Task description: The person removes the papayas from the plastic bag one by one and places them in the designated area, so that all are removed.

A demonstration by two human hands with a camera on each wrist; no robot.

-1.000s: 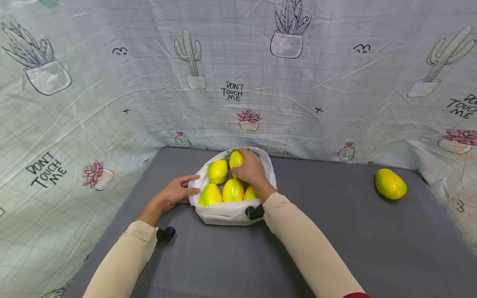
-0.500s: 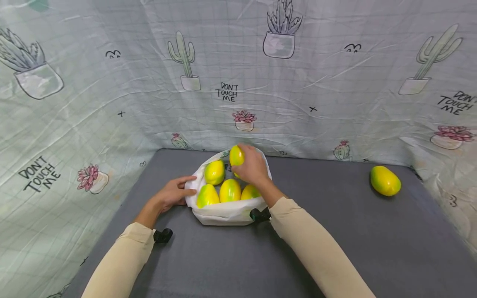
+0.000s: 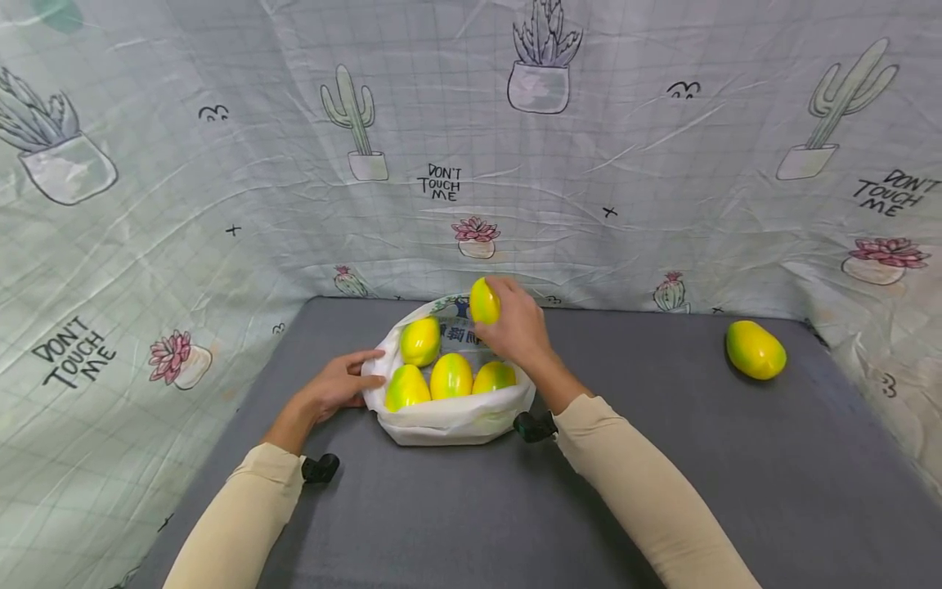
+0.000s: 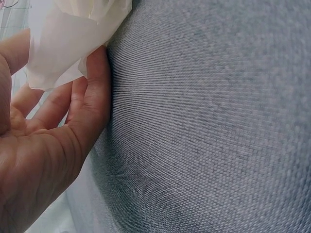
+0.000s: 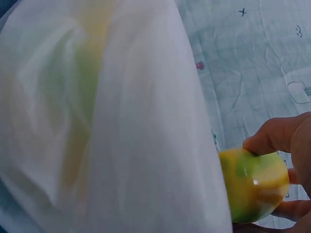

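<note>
A white bag (image 3: pixel 452 421) stands on the table with its mouth turned up and its rim folded down. Inside it lie several yellow-green mangoes, one of them at the back left (image 3: pixel 420 341). My right hand (image 3: pixel 521 331) grips another mango (image 3: pixel 483 302) between thumb and fingers, above the bag's back right rim. The right wrist view has this mango (image 5: pixel 255 184) partly hidden behind the bag's white side (image 5: pixel 155 121). At the bag's left side my left hand (image 3: pixel 334 384) touches it with spread fingers; in the left wrist view, bag cloth (image 4: pixel 68 43) covers some fingertips.
A single mango (image 3: pixel 755 350) lies on the grey table (image 3: pixel 648 393) at the far right. A printed cloth (image 3: pixel 589 164) with cactus drawings hangs behind and along the sides. Small black cameras (image 3: pixel 320 468) sit on both wrists.
My right hand has lifted its mango up and to the right out of the bag, uncovering printing on the inner back wall. My left hand stays at the bag's left side.
</note>
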